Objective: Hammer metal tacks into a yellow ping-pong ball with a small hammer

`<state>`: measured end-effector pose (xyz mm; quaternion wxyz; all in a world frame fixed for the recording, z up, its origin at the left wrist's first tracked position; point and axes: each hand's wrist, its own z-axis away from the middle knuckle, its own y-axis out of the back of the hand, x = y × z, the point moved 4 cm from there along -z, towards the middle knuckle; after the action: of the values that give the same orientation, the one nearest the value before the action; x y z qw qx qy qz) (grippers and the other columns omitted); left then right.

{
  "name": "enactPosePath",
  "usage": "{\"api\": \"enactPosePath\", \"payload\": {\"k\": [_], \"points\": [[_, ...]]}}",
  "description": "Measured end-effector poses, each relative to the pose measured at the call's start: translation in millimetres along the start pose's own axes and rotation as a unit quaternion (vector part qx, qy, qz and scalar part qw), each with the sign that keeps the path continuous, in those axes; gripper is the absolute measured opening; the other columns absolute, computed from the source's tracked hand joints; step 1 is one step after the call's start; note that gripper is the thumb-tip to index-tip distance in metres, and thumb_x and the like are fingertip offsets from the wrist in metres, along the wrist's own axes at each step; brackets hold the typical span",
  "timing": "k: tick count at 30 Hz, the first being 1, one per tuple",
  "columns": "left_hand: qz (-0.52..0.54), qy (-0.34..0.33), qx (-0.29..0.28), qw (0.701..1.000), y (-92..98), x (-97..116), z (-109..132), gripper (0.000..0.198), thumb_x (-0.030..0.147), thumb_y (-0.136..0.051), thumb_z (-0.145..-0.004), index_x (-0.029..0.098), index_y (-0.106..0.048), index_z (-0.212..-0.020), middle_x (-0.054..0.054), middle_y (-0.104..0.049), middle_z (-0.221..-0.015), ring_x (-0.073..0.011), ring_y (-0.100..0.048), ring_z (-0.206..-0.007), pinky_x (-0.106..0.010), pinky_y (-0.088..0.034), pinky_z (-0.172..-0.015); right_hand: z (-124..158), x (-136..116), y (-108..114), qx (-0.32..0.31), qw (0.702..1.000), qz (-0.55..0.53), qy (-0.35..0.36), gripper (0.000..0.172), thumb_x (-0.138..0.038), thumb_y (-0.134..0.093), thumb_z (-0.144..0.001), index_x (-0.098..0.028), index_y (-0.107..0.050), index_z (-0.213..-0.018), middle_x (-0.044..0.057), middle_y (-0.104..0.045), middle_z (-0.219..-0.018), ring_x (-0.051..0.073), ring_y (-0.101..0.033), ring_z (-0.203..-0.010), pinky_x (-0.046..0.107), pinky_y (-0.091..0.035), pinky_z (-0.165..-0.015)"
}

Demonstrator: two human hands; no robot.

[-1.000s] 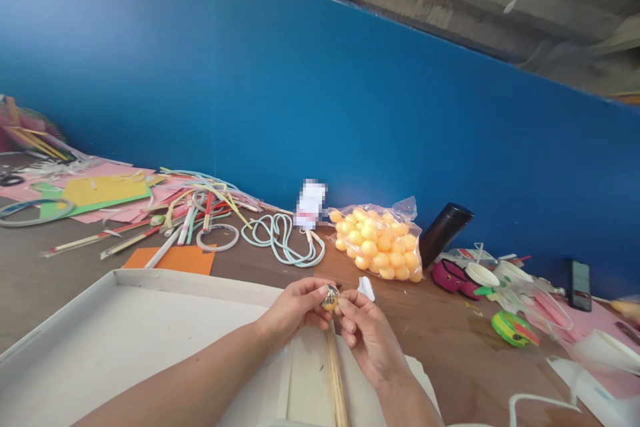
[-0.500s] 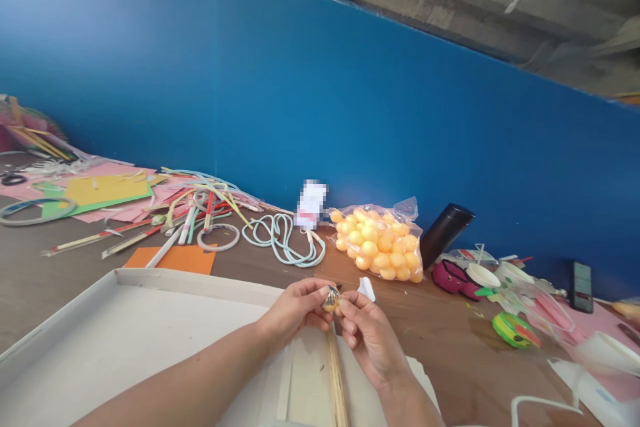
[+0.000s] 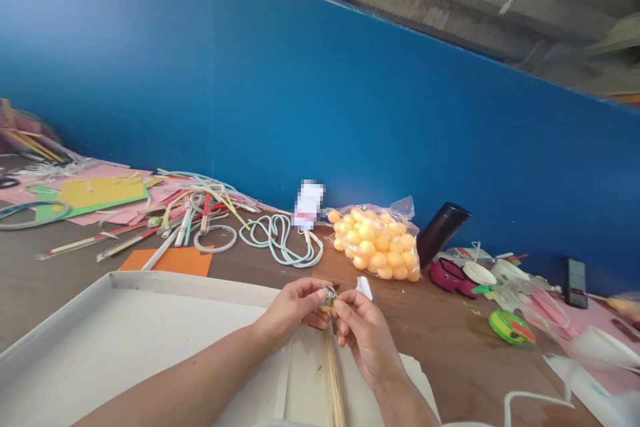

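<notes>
My left hand [image 3: 293,312] is closed on a small round ball [image 3: 328,298] with a shiny gold and dark patterned surface. On the ball's right side, the thumb and fingertips of my right hand [image 3: 364,330] are pinched together, touching it. Whether those fingertips hold some tiny piece is too small to tell. Below the hands, a bundle of thin wooden sticks [image 3: 333,377] lies lengthwise on a pale board. A white cardboard tray [image 3: 190,283] sits under my left forearm. Just beyond my right hand is a small white scrap [image 3: 364,287].
Behind stand a clear bag of orange balls [image 3: 375,243], a tilted black cylinder [image 3: 443,230] and a blue partition [image 3: 320,93]. Left are a coiled pale-blue cord [image 3: 280,240], orange paper [image 3: 165,261] and tangled strips. Right are a green tape measure [image 3: 510,327] and a phone [image 3: 577,282].
The view has shifted slightly, so everything sits a little further left. Both hands stay at the ball, which looks slightly turned; my right fingertips are still against it.
</notes>
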<state>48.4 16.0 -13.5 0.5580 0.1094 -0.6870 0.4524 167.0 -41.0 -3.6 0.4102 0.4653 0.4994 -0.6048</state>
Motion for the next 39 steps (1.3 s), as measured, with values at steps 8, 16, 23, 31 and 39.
{"api": "enactPosePath", "payload": {"k": [8,16,23,31,39], "points": [[-0.021,0.001,0.006,1.000,-0.2,-1.1,-0.6,0.032,0.033,-0.063,-0.075,0.013,-0.059,-0.101,-0.006,-0.064,-0.082,-0.0116,-0.060,-0.062,-0.030,-0.050,-0.067,-1.7,5.0,3.1,-0.002,1.000,0.030,0.008,0.017,-0.030,-0.062,-0.080,-0.017,-0.051,-0.078,-0.006,-0.050,-0.055,0.006,-0.040,-0.045,0.017,-0.039,-0.040],[0.041,0.005,-0.004,0.999,-0.9,-0.5,0.6,0.032,0.034,-0.059,-0.079,0.013,-0.060,-0.102,-0.006,-0.064,-0.075,-0.0092,-0.060,-0.060,-0.023,-0.051,-0.063,-0.4,-4.1,-3.8,-0.011,0.997,0.073,0.018,0.020,-0.038,-0.054,-0.084,-0.019,-0.048,-0.082,-0.007,-0.047,-0.057,0.005,-0.037,-0.045,0.017,-0.037,-0.041],[0.103,0.022,0.014,0.994,5.8,-0.7,-3.7,0.031,0.032,-0.060,-0.078,0.012,-0.061,-0.102,-0.007,-0.063,-0.081,-0.0108,-0.062,-0.066,-0.020,-0.052,-0.062,0.9,-4.2,10.2,0.022,0.973,0.228,0.009,0.030,-0.050,-0.046,-0.083,-0.020,-0.048,-0.078,-0.003,-0.054,-0.064,0.009,-0.043,-0.045,0.020,-0.036,-0.038],[0.078,0.015,0.033,0.996,3.3,0.8,-2.2,0.031,0.028,-0.069,-0.071,0.015,-0.060,-0.098,-0.002,-0.060,-0.078,-0.0080,-0.059,-0.060,-0.018,-0.050,-0.055,6.4,2.2,3.7,0.048,0.837,0.545,-0.019,0.027,-0.037,-0.067,-0.062,-0.021,-0.053,-0.078,0.000,-0.062,-0.066,0.019,-0.057,-0.063,0.025,-0.034,-0.052],[0.033,0.007,0.087,0.996,7.8,-1.2,-6.5,0.037,0.034,-0.069,-0.068,0.014,-0.059,-0.097,-0.005,-0.063,-0.080,-0.0076,-0.055,-0.055,-0.019,-0.049,-0.051,-5.3,16.2,8.6,0.037,0.820,0.571,-0.020,0.027,-0.019,-0.056,-0.063,-0.020,-0.060,-0.090,0.005,-0.069,-0.077,0.022,-0.063,-0.074,0.025,-0.039,-0.058]]}}
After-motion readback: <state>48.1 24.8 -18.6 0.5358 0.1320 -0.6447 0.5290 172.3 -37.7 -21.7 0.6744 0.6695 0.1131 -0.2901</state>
